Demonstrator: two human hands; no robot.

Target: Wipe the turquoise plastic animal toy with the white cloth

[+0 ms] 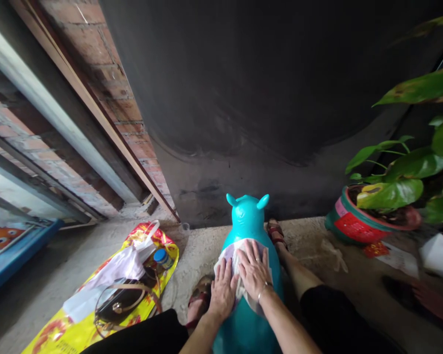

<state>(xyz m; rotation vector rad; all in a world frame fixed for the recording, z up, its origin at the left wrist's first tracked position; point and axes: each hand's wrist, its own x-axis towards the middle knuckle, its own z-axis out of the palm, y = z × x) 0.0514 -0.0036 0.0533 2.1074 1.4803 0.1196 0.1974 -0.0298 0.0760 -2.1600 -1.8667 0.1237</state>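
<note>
A turquoise inflatable animal toy (245, 216) with two small ears stands between my legs, its head toward the dark panel. Across its back lies a whitish cloth (241, 246), spread out and partly covered by my hands. My left hand (222, 290) rests flat on the cloth's left side, fingers stretched forward. On the right side my right hand (254, 270) presses flat on the same cloth, fingers spread, with a ring and a bracelet on it. The two hands nearly touch at the thumbs.
To the left a yellow patterned bag (170, 275) lies on the floor under a brown handbag (121, 302), a pale cloth (120, 268) and a blue-lidded jar (162, 258). A potted plant (362, 228) stands right. Another person's foot (431, 297) shows at lower right.
</note>
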